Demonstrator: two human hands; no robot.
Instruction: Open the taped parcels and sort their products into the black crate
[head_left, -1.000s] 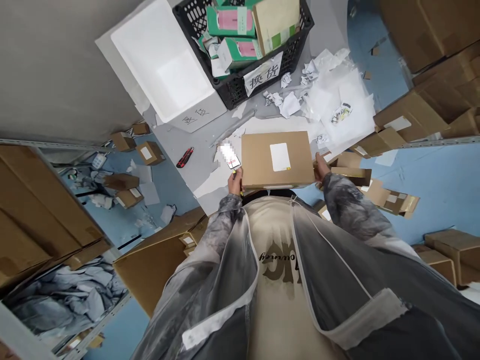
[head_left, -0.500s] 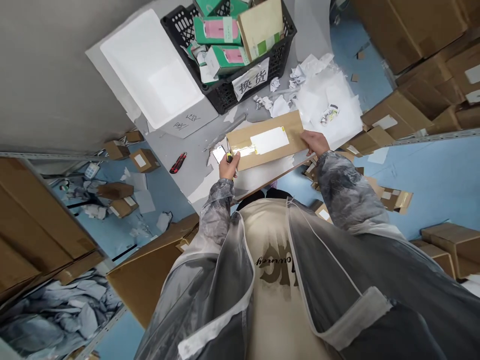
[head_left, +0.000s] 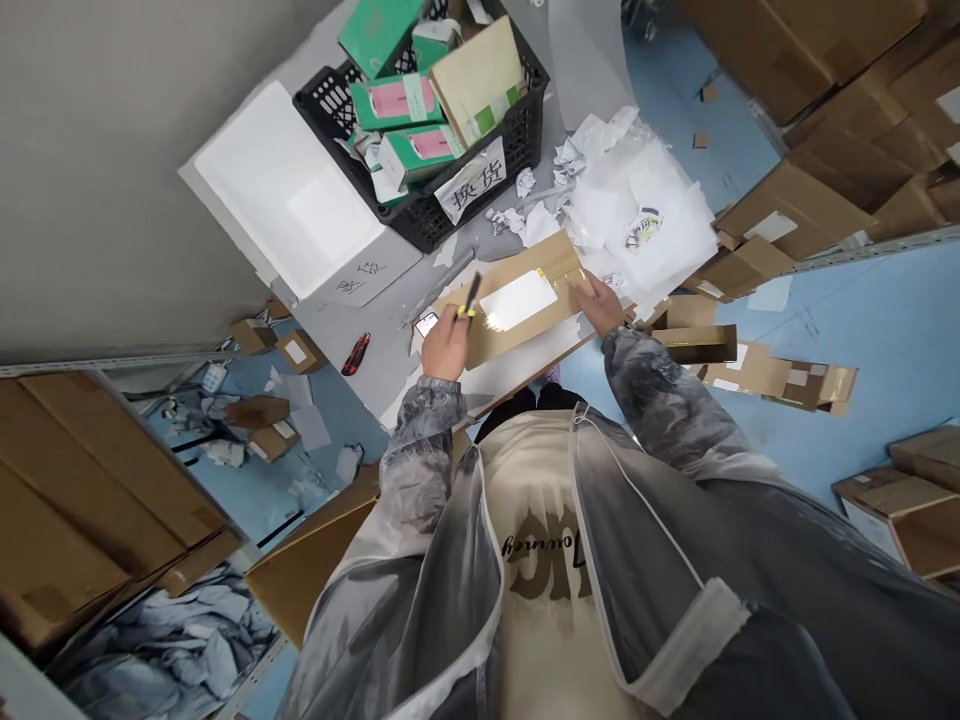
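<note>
The flat brown cardboard parcel [head_left: 517, 305] lies on the grey desk [head_left: 390, 330], at its near edge, in front of the person. The right hand [head_left: 604, 303] presses with spread fingers on the right end of the parcel, probably to keep it from sliding; it pins the parcel and does not clench it. The left hand [head_left: 444, 345] is closed around a thin black tool with a yellow band [head_left: 469, 298], whose tip stands over the left end of the parcel. The parcel carries a white rectangular label [head_left: 519, 298] in the middle and glossy tape along it. A black plastic crate [head_left: 420, 120] stands at the far edge.
</note>
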